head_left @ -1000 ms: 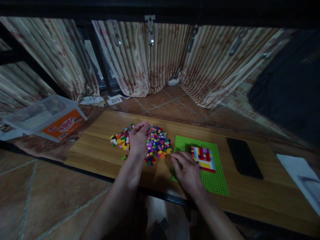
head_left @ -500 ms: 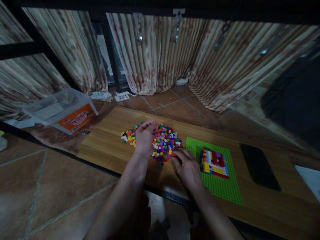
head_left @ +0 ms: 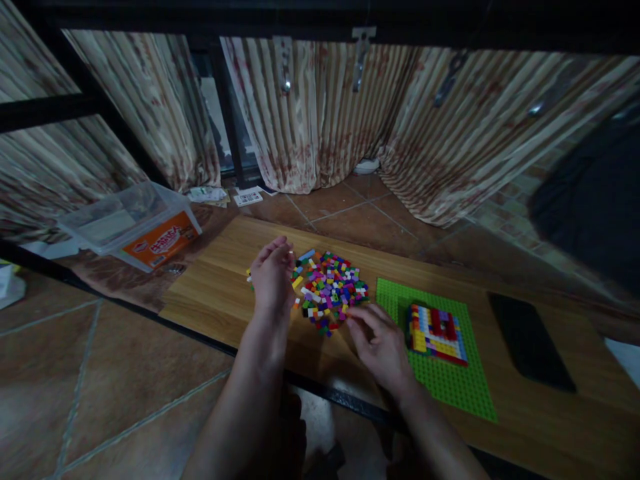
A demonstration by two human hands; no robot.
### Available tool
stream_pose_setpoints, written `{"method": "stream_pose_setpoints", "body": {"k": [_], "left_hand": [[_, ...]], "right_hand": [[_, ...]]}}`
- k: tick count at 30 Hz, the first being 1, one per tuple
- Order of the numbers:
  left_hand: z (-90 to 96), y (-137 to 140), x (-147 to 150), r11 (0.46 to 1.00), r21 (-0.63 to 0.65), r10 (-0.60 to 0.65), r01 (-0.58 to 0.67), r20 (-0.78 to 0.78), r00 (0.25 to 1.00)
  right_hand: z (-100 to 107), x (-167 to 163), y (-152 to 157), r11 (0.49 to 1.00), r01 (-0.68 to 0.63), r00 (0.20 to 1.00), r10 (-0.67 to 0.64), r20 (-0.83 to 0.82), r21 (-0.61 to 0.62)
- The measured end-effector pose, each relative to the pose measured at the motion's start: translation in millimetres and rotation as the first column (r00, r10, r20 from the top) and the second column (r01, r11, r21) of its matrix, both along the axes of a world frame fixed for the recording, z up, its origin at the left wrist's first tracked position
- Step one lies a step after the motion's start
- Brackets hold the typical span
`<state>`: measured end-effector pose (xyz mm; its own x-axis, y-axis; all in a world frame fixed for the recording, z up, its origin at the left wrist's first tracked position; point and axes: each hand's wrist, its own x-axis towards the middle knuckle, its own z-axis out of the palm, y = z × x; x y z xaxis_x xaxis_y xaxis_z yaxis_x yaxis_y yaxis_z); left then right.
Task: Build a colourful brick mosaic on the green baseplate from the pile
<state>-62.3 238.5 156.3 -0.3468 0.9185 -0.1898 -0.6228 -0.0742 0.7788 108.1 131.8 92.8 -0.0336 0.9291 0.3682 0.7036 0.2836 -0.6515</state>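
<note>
A loose pile of small, many-coloured building bricks (head_left: 333, 287) lies on the wooden board between my hands. My left hand (head_left: 273, 273) is raised over the pile's left side, fingers curled together. A tiny pale spot shows at its fingertips; what it is I cannot make out. At the pile's near right edge, my right hand (head_left: 377, 340) pinches a small orange-yellow brick (head_left: 345, 310) between thumb and forefinger. Right of that hand, a flat built block of bricks (head_left: 437, 335) in rows of yellow, white, red and blue sits on a green baseplate (head_left: 465, 393).
The wooden board (head_left: 210, 287) carries a dark flat slab (head_left: 531, 341) to the right of the baseplate. A clear plastic box (head_left: 135, 223) with an orange label stands beyond the board's left end. Papers (head_left: 247, 197) lie on the tiled floor before the striped curtains (head_left: 320, 120).
My left hand has shifted left, uncovering more of the pile's middle. The right hand stays at the pile's near right edge, its fingers still pinched. The view has moved slightly.
</note>
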Motion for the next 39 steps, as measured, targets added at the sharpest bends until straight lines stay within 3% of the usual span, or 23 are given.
{"method": "stream_pose_setpoints", "body": {"k": [3,8,12,14,16,18,20,23,27,32,35,39], "left_hand": [[2.8,2,-13,0.997,0.014,0.072,-0.072,0.002,0.997],[4.4,4,-25,0.996,-0.027,0.09,-0.09,-0.013,0.996],[-7.4,9,-38,0.992,-0.089,0.055,-0.085,-0.302,0.952],[-16.2,12,-46,0.99,-0.119,-0.009,-0.069,-0.555,0.832],[-23.3,14,-53,0.983,-0.176,-0.108,-0.049,-0.778,0.619],[-26.5,13,-58,0.968,-0.247,-0.214,-0.035,-0.893,0.397],[-26.3,11,-60,0.95,-0.31,-0.298,-0.027,-0.93,0.214],[-24.3,7,-57,0.927,-0.376,-0.376,0.0,-0.927,0.002],[-25.8,2,-51,0.92,-0.39,-0.376,0.045,-0.909,-0.182],[-28.6,0,-39,0.91,-0.408,-0.376,0.075,-0.887,-0.27],[-31.7,-1,-27,0.898,-0.408,-0.351,0.165,-0.89,-0.291],[-37.6,-2,-13,0.897,-0.359,-0.314,0.259,-0.928,-0.2]], "right_hand": [[0,-6,-2,0.992,-0.127,0.992,0.127,-0.013,-0.019],[-8,-13,1,0.991,-0.133,0.989,0.135,0.069,-0.033],[-10,-9,2,1.0,-0.027,0.998,0.026,0.051,0.007],[-10,-6,2,0.999,0.044,0.998,-0.045,0.04,0.031],[-11,-1,3,0.994,0.103,0.994,-0.104,0.04,0.036],[-13,4,4,0.986,0.163,0.985,-0.164,0.055,0.03],[-15,9,5,0.978,0.21,0.974,-0.21,0.081,0.017],[-18,15,7,0.965,0.261,0.96,-0.259,0.11,0.002],[-19,17,9,0.953,0.304,0.944,-0.303,0.13,0.01],[-17,17,9,0.956,0.294,0.948,-0.291,0.126,-0.001],[-16,16,9,0.956,0.292,0.949,-0.29,0.12,-0.001],[-15,15,9,0.959,0.284,0.953,-0.283,0.112,-0.002]]}}
